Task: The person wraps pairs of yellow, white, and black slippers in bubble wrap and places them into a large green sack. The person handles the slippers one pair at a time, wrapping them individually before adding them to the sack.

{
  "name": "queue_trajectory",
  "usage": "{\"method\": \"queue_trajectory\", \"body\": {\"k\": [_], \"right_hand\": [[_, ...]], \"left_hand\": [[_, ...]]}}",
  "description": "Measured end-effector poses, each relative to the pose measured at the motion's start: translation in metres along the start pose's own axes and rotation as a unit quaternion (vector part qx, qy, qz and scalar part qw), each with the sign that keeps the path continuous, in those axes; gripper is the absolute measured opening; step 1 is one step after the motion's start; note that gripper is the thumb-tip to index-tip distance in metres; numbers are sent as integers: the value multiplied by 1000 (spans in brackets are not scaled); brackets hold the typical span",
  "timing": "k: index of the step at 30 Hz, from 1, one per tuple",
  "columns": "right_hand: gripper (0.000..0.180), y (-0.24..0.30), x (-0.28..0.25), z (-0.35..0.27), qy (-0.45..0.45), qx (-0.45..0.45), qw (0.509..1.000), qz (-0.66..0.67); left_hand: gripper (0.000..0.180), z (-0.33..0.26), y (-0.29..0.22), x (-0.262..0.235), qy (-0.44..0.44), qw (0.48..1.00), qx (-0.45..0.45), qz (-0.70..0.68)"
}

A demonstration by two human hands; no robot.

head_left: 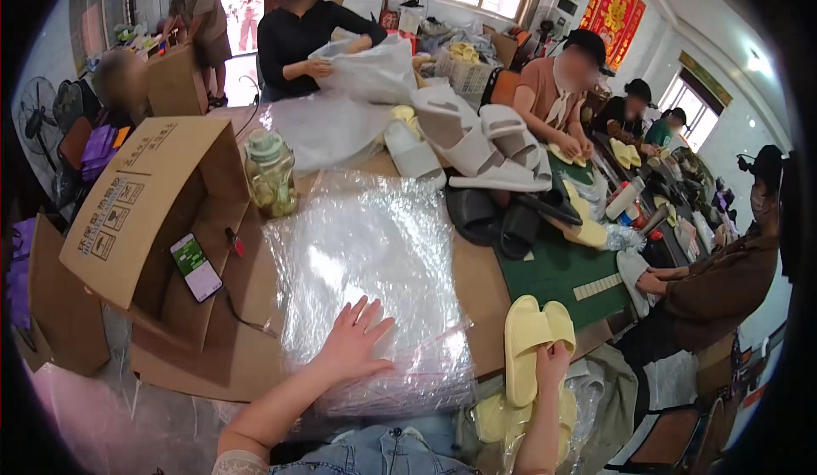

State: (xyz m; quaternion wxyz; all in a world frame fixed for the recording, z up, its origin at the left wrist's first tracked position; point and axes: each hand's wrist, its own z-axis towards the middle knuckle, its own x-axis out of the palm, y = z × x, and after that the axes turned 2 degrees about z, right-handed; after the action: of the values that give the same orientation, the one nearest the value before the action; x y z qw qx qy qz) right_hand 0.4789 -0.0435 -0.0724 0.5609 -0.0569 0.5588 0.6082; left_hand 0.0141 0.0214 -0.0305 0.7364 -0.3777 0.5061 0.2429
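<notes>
Yellow slippers (534, 339) gripped; left hand (353, 339) flat.

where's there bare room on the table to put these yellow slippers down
Free: the green mat between the black slippers and the yellow slippers in the right hand, and the brown strip beside the plastic bags under the left hand. Crowded: the far end with white slippers.

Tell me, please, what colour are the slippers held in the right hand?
Pale yellow; the slippers in the right hand show best in the head view.
</notes>
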Motion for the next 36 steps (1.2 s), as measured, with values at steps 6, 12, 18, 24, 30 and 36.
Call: {"method": "queue_trajectory", "body": {"k": [6, 12, 18, 24, 30, 36], "right_hand": [[16, 13, -6, -25, 16, -7, 974, 228], [25, 84, -28, -42, 122, -59, 943, 303], [35, 161, -46, -63, 283, -245, 907, 192], [20, 182, -11, -63, 360, -325, 874, 26], [28, 207, 20, -73, 377, -298, 877, -5], [27, 224, 98, -71, 335, -304, 890, 53]], "left_hand": [[52, -23, 13, 25, -34, 998, -28, -51], [39, -15, 16, 24, -47, 978, -97, -177], [36, -7, 10, 22, -104, 951, -128, -260], [38, 0, -11, 13, -110, 973, -75, -190], [41, -5, -44, -15, -83, 987, 20, -135], [47, -8, -61, -28, -71, 985, 67, -145]]}}
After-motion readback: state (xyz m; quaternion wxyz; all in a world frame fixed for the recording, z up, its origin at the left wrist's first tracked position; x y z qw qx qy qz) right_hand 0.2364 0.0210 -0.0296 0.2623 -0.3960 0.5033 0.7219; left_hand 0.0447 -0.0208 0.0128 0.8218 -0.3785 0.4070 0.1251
